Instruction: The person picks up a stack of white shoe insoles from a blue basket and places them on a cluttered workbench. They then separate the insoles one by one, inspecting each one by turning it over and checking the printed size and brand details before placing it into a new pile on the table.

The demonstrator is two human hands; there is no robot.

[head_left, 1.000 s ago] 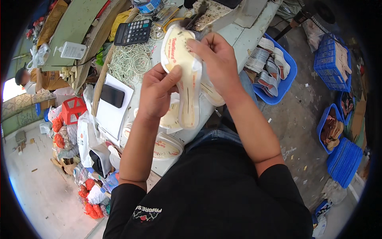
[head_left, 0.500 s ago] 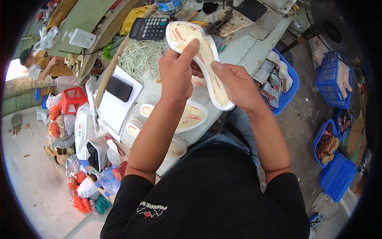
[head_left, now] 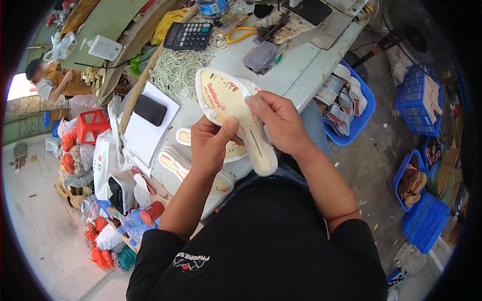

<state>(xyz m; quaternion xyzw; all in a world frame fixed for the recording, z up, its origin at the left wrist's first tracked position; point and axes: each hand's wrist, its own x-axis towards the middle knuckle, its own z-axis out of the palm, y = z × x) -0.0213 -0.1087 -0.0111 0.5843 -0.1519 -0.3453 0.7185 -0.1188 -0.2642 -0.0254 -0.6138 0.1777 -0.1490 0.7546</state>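
A cream shoe insole (head_left: pixel 217 94) with a white rim and red print is held up over my lap, wide end away from me. My left hand (head_left: pixel 210 145) is closed on its left edge, thumb on top. My right hand (head_left: pixel 282 123) pinches the white rim on the right side at mid-length. The fingers under the insole are hidden. Beneath and left of my hands, more white-rimmed insoles (head_left: pixel 173 163) lie on the pale green table (head_left: pixel 301 67), partly covered by my left forearm.
A black phone (head_left: pixel 150 110) rests on white paper left of a heap of pale cord (head_left: pixel 173 72). Farther back are a calculator (head_left: pixel 188 36), yellow-handled scissors (head_left: pixel 242 34) and a clear plastic box (head_left: pixel 261 57). At right stands a blue basin (head_left: pixel 369 108) of shoe parts. Another person sits far left.
Both hands have brought the insole down toward me. My right hand has moved from its narrow end up to the rim at mid-length. The scissors and plastic box are now uncovered.
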